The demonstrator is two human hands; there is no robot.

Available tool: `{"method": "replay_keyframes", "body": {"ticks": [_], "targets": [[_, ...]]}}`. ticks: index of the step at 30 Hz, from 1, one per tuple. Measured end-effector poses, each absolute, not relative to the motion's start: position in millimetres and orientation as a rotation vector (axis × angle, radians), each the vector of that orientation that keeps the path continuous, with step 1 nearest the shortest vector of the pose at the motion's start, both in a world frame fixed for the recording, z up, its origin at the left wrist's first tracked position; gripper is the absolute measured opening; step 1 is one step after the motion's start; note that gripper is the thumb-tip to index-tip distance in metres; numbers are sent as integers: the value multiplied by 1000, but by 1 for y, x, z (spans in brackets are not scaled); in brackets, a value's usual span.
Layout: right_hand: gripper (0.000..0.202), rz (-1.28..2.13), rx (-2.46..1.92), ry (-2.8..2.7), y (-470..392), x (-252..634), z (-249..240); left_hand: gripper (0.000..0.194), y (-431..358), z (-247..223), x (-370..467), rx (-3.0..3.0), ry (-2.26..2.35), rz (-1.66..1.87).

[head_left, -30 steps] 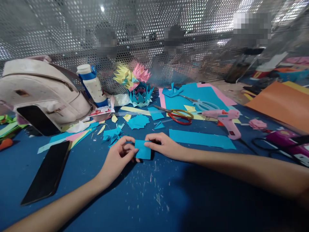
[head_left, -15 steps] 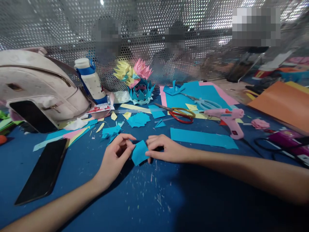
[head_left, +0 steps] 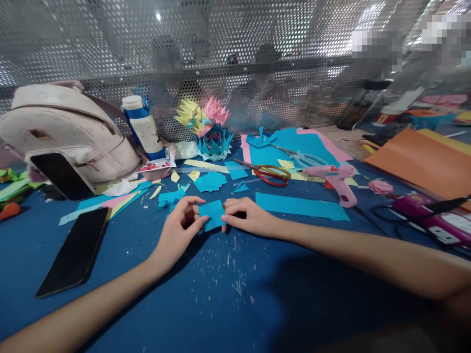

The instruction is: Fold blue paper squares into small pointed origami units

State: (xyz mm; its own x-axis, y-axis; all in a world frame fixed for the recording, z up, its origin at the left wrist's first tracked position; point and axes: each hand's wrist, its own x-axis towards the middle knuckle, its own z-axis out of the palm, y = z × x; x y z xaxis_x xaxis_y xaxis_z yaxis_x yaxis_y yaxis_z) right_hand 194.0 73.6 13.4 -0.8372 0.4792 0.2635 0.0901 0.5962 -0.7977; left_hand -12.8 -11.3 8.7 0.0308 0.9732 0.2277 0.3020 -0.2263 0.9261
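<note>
While both hands (head_left: 214, 219) pinch its opposite edges — blue paper square (head_left: 212, 215) — lying between them

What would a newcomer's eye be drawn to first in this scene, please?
Probably the spiky paper flowers in yellow, pink and blue, standing near the perforated metal screen. Next might come the small blue paper square held between the left hand and right hand, then the pink glue gun lying to the right.

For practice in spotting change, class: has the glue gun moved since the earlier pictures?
No, the glue gun lies in the same place beside the blue strip.
</note>
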Motion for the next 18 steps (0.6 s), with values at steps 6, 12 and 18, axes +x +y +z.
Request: {"method": "replay_keyframes", "body": {"ticks": [6, 12, 18], "targets": [[42, 1060, -589, -2313, 73, 192, 12, 21, -13, 7, -13, 1804, 1339, 1201], [37, 1016, -622, -2387, 68, 197, 12, 22, -23, 10, -11, 2121, 1279, 1134], [32, 932, -507, -2614, 60, 206, 14, 19, -38, 10, -18, 2590, 1130, 970]]}}
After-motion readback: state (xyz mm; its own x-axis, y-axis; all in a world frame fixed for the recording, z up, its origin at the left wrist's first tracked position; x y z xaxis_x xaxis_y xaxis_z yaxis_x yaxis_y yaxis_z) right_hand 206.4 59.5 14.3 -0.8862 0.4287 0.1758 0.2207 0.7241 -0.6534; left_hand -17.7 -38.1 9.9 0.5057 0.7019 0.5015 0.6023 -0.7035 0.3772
